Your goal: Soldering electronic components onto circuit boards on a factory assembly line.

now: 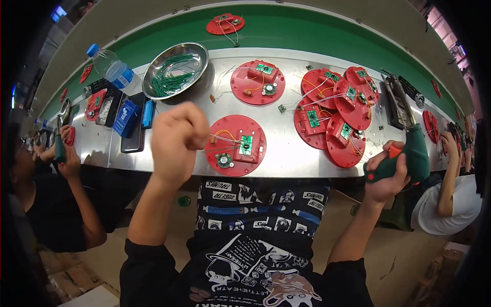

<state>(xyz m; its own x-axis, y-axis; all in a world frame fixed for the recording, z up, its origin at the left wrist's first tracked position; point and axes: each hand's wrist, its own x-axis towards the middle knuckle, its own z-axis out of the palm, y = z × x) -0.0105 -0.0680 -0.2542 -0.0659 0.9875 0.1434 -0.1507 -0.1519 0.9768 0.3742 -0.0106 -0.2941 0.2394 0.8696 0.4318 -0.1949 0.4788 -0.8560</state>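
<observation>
My left hand [179, 140] is raised at the left edge of a red round plate [236, 125], its fingers curled together; whatever they may hold is hidden. That plate carries a green circuit board [246, 145], thin wires and a small round part [224, 160]. On the right, my right hand [386, 179] grips a green soldering gun [418, 153] with an orange trigger, its metal end pointing up and away. Left of the gun, several similar red plates [353, 115] lie overlapping in a pile. Another red plate [255, 94] with board and wires sits farther back in the middle.
A metal bowl [203, 53] of green wires [176, 77] stands back left, beside a plastic bottle [115, 69] and a blue box [125, 118]. Beyond the steel table [279, 153] runs a green belt [291, 30] carrying a red plate [225, 23]. Co-workers sit on both sides.
</observation>
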